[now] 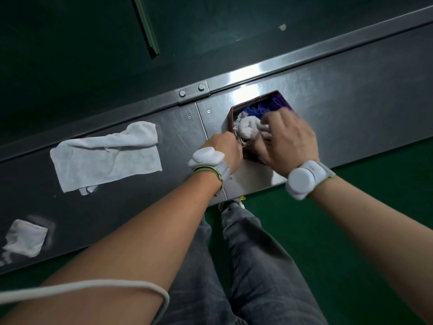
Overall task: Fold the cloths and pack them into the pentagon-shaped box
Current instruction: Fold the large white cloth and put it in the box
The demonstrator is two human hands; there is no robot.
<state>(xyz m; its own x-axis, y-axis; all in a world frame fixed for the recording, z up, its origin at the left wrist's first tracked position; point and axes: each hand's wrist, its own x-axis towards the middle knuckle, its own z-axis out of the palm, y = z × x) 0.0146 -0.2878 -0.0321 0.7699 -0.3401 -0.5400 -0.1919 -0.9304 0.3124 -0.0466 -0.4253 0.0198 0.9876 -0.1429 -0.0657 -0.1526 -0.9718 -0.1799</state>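
— Where is the box?
— The dark red box (255, 100) stands on the metal table (351, 95), with purple filling inside. A white bundled cloth (248, 129) lies in it.
— And the hands?
— The right hand (289, 141) presses on this cloth with curled fingers. The left hand (225, 148) is at the box edge; its fingers are hidden, I cannot tell. A bigger cloth (105, 158) and a small one (24, 239) lie well apart, to the left.

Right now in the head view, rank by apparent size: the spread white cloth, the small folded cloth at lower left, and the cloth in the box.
1. Spread white cloth, clearly largest.
2. Small folded cloth and the bunched cloth in the box: unsure, since both hands partly cover the boxed one.
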